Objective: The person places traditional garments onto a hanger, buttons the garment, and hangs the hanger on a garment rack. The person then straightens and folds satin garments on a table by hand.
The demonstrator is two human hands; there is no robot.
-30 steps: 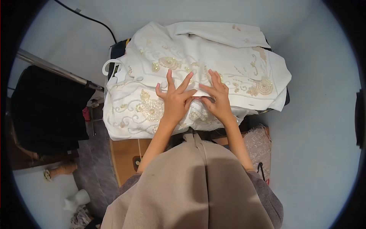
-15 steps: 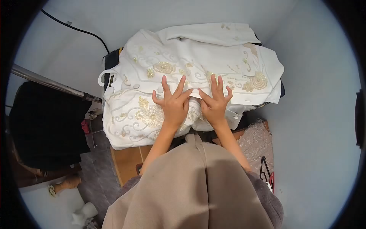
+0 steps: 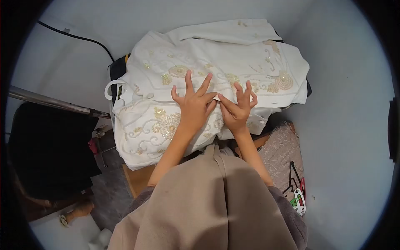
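Observation:
A white jacket [image 3: 241, 56] with cream beads, sequins and scrolling embroidery lies spread in front of me, its front edges running left to right. My left hand [image 3: 193, 106] pinches the overlapping front edge between thumb and index finger, its other fingers spread upward. Close beside it, my right hand [image 3: 236, 114] grips the same edge with thumb and index finger, fingertips almost touching the left ones. Any button between them is hidden. A round white button [image 3: 149, 96] shows farther left along the edge. The white hanger [image 3: 109, 89] sticks out at the collar.
Dark clothes [image 3: 50, 150] hang at left under a metal rail [image 3: 54, 102]. A black cable [image 3: 83, 38] runs along the wall. At lower right are a lace-patterned fabric [image 3: 281, 154] and several hangers [image 3: 293, 175]. The right wall [image 3: 350, 125] stands close by.
Both hands have come closer together at the jacket's front edge, the left one shifting right. The fingertips now nearly meet. My view has tilted slightly.

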